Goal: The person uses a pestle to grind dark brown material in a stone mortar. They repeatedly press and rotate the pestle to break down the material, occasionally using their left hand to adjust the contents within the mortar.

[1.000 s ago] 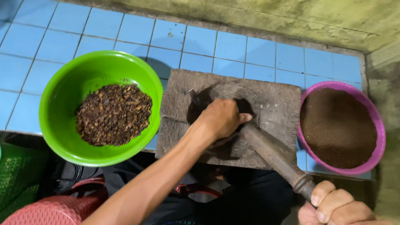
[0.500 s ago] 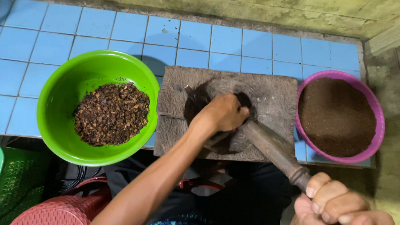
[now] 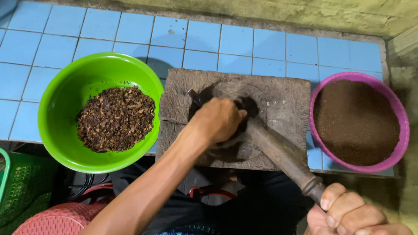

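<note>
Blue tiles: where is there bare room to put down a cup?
The blue tiles lie bare along the back, between the wall and the green bowl, wooden mortar block and pink bowl. The front row is crowded: both bowls flank the block, where the left hand and pestle sit.

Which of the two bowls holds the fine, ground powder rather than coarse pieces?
The pink bowl, to the right of the wooden mortar block, holds smooth brown powder. The green bowl on the left holds coarse, dark, chunky pieces.
</note>
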